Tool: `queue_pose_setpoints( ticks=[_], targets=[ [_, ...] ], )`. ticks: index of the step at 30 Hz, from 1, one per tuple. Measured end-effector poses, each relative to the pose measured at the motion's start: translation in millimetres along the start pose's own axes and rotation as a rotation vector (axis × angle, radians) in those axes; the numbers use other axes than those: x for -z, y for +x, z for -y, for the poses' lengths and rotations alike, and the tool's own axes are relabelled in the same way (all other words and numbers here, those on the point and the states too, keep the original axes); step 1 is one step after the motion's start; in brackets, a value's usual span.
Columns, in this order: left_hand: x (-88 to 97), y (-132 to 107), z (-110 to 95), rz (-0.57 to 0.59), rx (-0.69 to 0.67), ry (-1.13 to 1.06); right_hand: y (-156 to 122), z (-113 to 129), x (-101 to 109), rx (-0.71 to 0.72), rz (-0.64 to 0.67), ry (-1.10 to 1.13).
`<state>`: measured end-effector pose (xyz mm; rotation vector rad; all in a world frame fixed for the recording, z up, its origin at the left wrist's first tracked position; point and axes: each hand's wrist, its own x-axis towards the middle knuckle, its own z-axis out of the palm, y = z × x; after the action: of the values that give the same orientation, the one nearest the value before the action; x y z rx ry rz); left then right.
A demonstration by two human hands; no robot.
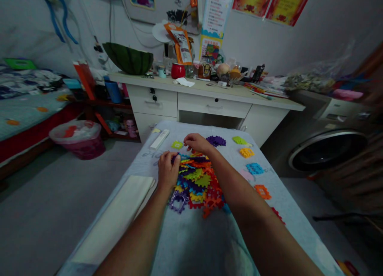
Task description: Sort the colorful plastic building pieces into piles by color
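Observation:
A heap of coloured plastic interlocking tiles (199, 182) lies in the middle of a small cloth-covered table (191, 236). My left hand (168, 170) rests at the heap's left edge, fingers curled around a dark purple tile. My right hand (196, 143) hovers over the far side of the heap, fingers bent down in a pinch; what they hold is hidden. Single tiles lie apart: lime (177, 144), purple (216, 140), green (239, 140), yellow (247, 152), blue (255, 168), orange (262, 191).
A folded cream cloth (119, 216) lies along the table's left side, a white flat box (159, 139) at its far left. Beyond stand a cluttered white desk (209, 98) with half a watermelon (128, 58), a bed left, a lined bin (77, 138), a washing machine (326, 148) right.

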<state>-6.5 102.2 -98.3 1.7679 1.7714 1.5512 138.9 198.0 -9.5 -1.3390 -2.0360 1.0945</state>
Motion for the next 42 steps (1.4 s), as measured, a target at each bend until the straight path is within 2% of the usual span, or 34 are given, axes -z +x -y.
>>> queue_pose_setpoints(
  ticks=[2, 5, 9, 13, 18, 23, 27, 30, 35, 39, 42],
  targets=[
    [0.3, -0.4, -0.5, 0.028, 0.002, 0.002, 13.7, -1.7, -9.8, 0.016, -0.052, -0.233],
    [1.1, -0.8, -2.4, 0.077, 0.001, 0.025, 32.1, -3.6, -23.9, 0.038, -0.022, -0.523],
    [1.1, -0.5, -3.4, 0.095, 0.007, 0.060, 47.5, -7.1, -37.5, 0.005, 0.066, -0.612],
    [0.4, -0.3, -2.7, 0.055, 0.020, 0.126, 51.6, -12.8, -43.2, 0.017, 0.172, -0.729],
    [0.8, -0.4, -4.0, 0.056, 0.012, 0.168, 44.5, -13.1, -42.8, 0.037, 0.168, -0.793],
    [0.6, -1.0, -5.0, 0.115, -0.036, 0.226, 32.9, -3.4, -22.7, 0.056, 0.240, -0.612],
    [0.1, -2.4, -5.7, 0.177, -0.013, 0.264, 18.0, -4.0, 3.3, 0.039, 0.163, -0.502],
    [0.7, -2.8, -7.5, 0.198, -0.004, 0.262, 1.4, -11.3, 15.3, 0.054, 0.159, -0.485],
    [4.4, -2.4, -10.6, 0.235, -0.014, 0.148, -34.1, -17.4, 18.6, 0.141, 0.098, -0.228],
    [6.8, -2.5, -9.6, 0.194, 0.072, -0.013, -69.5, -7.5, 15.6, 0.160, 0.069, 0.034],
    [6.4, -2.8, -7.5, 0.170, 0.096, -0.060, -98.5, 2.2, 14.0, 0.153, 0.062, 0.113]
  ],
)
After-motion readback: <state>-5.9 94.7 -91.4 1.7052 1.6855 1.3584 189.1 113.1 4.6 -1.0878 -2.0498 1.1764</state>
